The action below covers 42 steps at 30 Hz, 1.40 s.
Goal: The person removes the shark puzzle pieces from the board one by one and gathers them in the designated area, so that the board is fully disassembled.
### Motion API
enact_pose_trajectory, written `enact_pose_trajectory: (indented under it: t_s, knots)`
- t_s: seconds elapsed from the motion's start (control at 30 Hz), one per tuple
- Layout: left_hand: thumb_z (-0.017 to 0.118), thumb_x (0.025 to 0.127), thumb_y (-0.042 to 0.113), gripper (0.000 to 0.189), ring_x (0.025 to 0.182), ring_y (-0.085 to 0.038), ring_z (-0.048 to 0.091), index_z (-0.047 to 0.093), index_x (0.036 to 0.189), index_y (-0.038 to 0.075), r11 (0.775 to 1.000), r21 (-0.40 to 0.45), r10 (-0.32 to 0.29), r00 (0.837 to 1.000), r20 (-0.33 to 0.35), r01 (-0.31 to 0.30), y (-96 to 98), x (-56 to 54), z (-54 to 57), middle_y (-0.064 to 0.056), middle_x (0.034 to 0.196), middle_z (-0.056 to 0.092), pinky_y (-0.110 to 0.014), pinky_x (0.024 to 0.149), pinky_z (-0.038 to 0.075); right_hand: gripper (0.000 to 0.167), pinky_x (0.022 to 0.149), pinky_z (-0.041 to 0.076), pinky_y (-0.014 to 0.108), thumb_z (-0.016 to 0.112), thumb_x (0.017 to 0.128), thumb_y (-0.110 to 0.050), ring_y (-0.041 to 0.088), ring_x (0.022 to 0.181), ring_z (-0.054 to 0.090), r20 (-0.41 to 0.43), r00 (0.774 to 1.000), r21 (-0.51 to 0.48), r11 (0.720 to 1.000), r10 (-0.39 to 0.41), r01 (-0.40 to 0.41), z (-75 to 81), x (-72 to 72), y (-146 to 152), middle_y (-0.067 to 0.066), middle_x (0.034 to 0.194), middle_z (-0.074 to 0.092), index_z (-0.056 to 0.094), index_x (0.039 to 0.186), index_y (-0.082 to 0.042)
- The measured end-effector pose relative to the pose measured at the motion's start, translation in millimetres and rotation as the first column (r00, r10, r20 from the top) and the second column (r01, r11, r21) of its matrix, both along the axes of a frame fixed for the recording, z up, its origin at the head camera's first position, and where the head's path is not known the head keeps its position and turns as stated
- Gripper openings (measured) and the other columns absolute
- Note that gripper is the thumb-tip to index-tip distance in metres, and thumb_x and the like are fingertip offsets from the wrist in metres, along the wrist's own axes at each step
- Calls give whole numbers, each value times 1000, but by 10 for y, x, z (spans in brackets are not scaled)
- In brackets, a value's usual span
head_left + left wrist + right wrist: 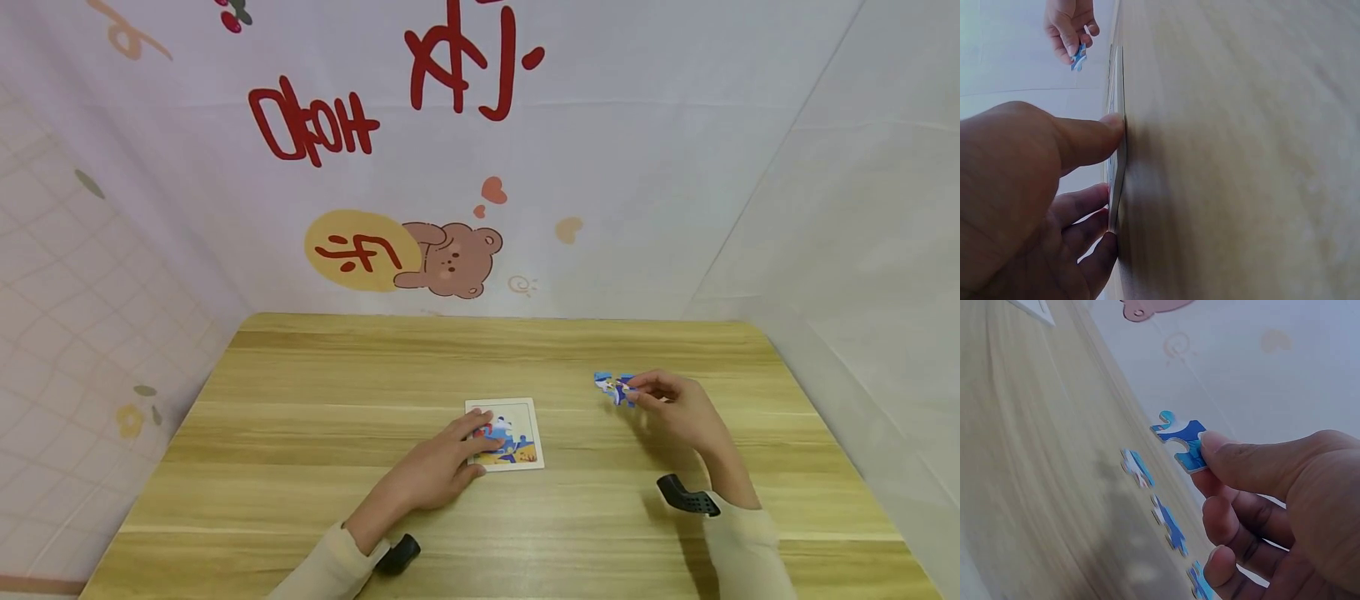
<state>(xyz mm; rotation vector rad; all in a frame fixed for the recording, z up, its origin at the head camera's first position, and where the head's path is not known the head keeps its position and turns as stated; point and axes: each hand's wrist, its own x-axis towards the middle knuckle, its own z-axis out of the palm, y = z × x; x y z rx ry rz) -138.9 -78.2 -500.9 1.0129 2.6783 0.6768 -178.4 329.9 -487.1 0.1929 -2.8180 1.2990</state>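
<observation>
A square white-framed puzzle board (534,442) lies flat on the table, partly filled with a picture in blue, white and yellow. My left hand (431,468) rests on its left side, fingers spread over the picture and thumb at the near edge. In the left wrist view, the thumb and fingertips touch the board (1117,181) along its edge. To the right, my right hand (678,412) pinches a blue-and-white jigsaw piece (1183,432) between thumb and forefinger, lifted above the table. Several loose jigsaw pieces (1169,526) lie below it, partly hidden in the head view.
The wooden table (322,400) meets a white printed cloth (637,167) at its far edge, with similar cloth along both sides. Black wrist cameras (686,497) sit at both cuffs. A corner of the board shows at the top of the right wrist view.
</observation>
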Motion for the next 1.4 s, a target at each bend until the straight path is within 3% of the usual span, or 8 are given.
enact_pose_trajectory:
  t_s: [0.3,0.53,0.83,0.97,1.13,1.4]
  knots:
    - [61,104,27,43,158,-27,26,58,147,24,1000,1,3,1000,12,-3,6,-15,-1,-4,168,31,-50,117,43,25,63,54,25,67,101,-20,12,81,68,61,997,0,999,-39,39,-52,33,350,14,102,75,71,119,-4]
    - [61,105,28,42,158,-26,26,58,147,24,1000,-1,8,1000,0,-8,6,-23,-12,-4,168,32,-49,116,44,27,58,52,27,65,102,-22,11,72,64,98,994,-2,999,-46,46,-72,25,482,10,94,73,69,118,-2]
    - [61,104,28,42,158,-26,27,60,145,23,1000,-5,-1,1000,-11,0,5,-24,-24,-4,167,34,-48,115,46,36,55,49,25,70,99,-33,8,68,62,141,973,68,982,-184,175,-124,34,581,1,86,75,72,116,-1]
    - [61,104,28,42,158,-26,27,60,145,23,1000,-2,1,1000,-9,-1,5,-23,-23,-4,167,33,-48,114,47,33,57,48,23,70,99,-35,4,71,60,119,971,148,971,-207,189,-148,39,604,3,89,76,75,111,-5]
    - [61,104,28,42,158,-26,27,59,146,23,1000,2,3,1000,-5,-3,3,-19,-28,-4,168,32,-48,114,47,26,63,48,20,72,97,-31,-2,75,58,23,981,227,956,-195,185,-175,27,597,9,95,78,79,107,-8]
    - [61,104,28,42,158,-26,27,59,146,23,1000,6,-1,1000,-6,1,3,-13,-31,-4,167,33,-48,115,45,24,63,47,20,74,96,-33,1,77,60,-20,979,270,941,-205,203,-219,14,588,10,95,79,81,104,-11]
